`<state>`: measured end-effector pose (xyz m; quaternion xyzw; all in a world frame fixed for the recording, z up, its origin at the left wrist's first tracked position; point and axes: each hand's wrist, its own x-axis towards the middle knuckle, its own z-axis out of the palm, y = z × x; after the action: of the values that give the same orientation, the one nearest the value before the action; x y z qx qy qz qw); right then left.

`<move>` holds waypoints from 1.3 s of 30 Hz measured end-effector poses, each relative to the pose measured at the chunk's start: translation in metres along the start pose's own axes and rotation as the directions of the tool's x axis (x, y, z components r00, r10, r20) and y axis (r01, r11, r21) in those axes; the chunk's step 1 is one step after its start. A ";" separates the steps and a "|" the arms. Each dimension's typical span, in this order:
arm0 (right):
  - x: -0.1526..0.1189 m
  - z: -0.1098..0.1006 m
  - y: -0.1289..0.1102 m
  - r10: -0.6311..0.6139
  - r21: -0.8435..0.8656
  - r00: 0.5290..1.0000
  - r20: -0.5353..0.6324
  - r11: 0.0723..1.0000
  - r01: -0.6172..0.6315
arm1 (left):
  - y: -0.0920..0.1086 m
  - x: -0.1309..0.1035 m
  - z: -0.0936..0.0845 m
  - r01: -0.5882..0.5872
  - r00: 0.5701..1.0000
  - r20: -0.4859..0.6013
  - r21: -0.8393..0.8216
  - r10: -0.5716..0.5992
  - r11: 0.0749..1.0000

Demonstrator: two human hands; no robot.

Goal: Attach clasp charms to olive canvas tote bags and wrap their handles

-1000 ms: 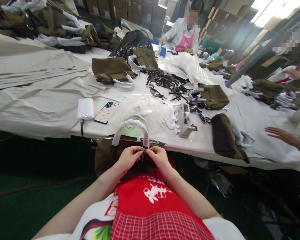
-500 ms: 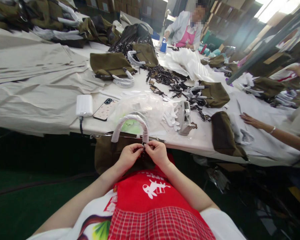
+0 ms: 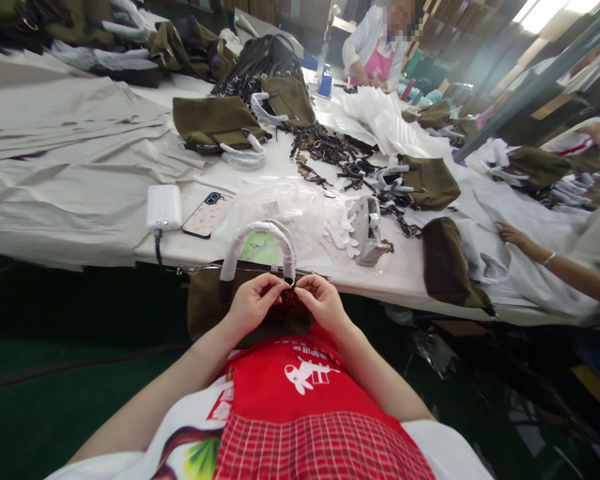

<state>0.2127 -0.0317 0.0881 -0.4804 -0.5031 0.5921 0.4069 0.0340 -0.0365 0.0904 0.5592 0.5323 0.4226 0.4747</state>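
- Olive handbag (image 3: 207,300) right at the near table edge (image 3: 400,283), between apron (image 3: 307,380) and tabletop, wrapped handle (image 3: 236,250) standing up.
- Left hand (image 3: 253,303): thumb and fingers pinched almost closed on one side of a small metal ring (image 3: 289,282) at the handle's base.
- Right hand (image 3: 324,303): same kind of pinch on the ring's other side, finer details too tiny to make out.
- Just changed: a bit more gap between fingertips, so the ring's easier to see, pinched from both sides.
- Nearby: crinkly clear plastic (image 3: 305,203), plus a phone (image 3: 206,217) further left.
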 end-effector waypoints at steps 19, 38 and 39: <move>-0.023 -0.019 -0.030 -0.147 -0.683 0.858 0.492 0.545 0.486 | 0.034 -0.008 -0.013 -0.494 0.845 0.416 0.371 0.335 0.786; -0.020 -0.017 -0.033 -0.038 -0.746 0.844 0.535 0.448 0.494 | 0.034 -0.009 -0.005 -0.498 0.844 0.450 0.458 0.292 0.736; -0.020 -0.017 -0.033 -0.029 -0.744 0.841 0.540 0.449 0.494 | 0.033 -0.010 -0.005 -0.489 0.848 0.448 0.458 0.283 0.742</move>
<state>0.2333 -0.0420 0.1235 -0.3788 -0.8792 0.2801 0.0708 0.0353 -0.0451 0.1243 0.8375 0.4086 0.2334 0.2779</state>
